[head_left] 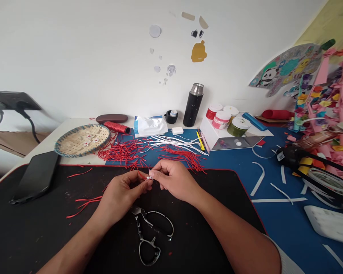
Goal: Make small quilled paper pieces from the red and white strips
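Just above the black mat point(205, 220), my left hand point(118, 194) and my right hand point(174, 180) meet fingertip to fingertip. Both pinch a small knotted piece of red and white cord point(149, 177), mostly covered by the fingers. Under my left hand lies a pair of scissors point(138, 224), its handles toward me and its blades partly hidden. Cut red cords point(85, 203) stick out on the mat to the left of that hand. Beyond my hands spread loose red cords point(121, 152) and white strips point(174, 141).
A woven basket point(81, 140) with small knotted pieces and a black phone point(37, 177) lie left. Behind are a red thread spool point(117, 127), a black flask point(193, 106) and jars point(221, 120) on a white box point(246, 142). Paper strips point(278, 199) and colourful paper flowers point(326, 102) occupy the right.
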Motion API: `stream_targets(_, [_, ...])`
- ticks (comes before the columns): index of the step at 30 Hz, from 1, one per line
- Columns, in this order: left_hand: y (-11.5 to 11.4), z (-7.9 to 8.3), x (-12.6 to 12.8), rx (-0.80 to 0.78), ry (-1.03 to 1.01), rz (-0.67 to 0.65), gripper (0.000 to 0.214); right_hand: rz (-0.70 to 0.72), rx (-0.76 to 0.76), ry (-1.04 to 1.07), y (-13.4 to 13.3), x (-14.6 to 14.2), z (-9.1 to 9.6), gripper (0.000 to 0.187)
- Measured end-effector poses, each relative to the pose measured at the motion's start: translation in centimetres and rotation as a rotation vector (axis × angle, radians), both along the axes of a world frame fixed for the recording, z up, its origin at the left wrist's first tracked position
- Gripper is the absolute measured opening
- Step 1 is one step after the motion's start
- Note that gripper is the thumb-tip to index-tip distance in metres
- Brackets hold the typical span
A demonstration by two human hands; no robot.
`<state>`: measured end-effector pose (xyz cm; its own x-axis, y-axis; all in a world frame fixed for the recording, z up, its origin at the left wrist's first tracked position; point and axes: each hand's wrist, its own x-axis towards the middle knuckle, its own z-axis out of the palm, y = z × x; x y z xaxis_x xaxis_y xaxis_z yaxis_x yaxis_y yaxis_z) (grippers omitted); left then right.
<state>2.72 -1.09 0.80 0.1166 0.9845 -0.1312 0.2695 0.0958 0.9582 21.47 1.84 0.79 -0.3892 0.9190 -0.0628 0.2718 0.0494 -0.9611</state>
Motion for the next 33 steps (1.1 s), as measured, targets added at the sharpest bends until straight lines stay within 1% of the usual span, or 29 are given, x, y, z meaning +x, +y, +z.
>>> stream_targets(3, [0.2,-0.2,-0.2,-0.028,-0.028,-0.002,0.032,0.002,-0.011,0.043,0.0,-0.1,0.1,0.014])
stream_targets(5, [0.4,-0.4,-0.5,-0.057,-0.074,-0.031,0.034,-0.005,-0.016,0.051,0.1,0.0,0.2,0.014])
stream_targets(7, [0.6,-0.6,-0.9,-0.071,-0.121,-0.058,0.040,-0.019,-0.017,0.042,0.2,0.0,0.3,0.015])
stream_targets(9, [0.7,-0.8,-1.2,-0.074,-0.156,-0.038,0.046,-0.030,-0.015,0.035,0.3,0.1,0.3,0.015])
stream_targets(16, [0.8,-0.5,-1.1,-0.075,-0.117,-0.029,0.055,-0.024,-0.013,0.037,0.3,0.1,0.1,0.016])
stream_targets(21, [0.8,-0.5,-1.1,-0.079,-0.130,-0.077,0.051,-0.016,-0.012,0.036,0.3,0.1,0.1,0.016])
stream_targets(24, [0.7,-0.3,-1.0,-0.088,-0.138,-0.102,0.044,-0.010,-0.007,0.029,0.3,0.1,0.1,0.016])
stream_targets(27, [0.6,0.0,-0.7,-0.112,-0.139,-0.103,0.038,-0.004,-0.009,0.027,0.2,0.0,0.1,0.016])
stream_targets(33, [0.6,-0.1,-0.6,-0.090,-0.062,-0.081,0.040,0.012,-0.009,0.047,0.2,0.0,-0.2,0.015])
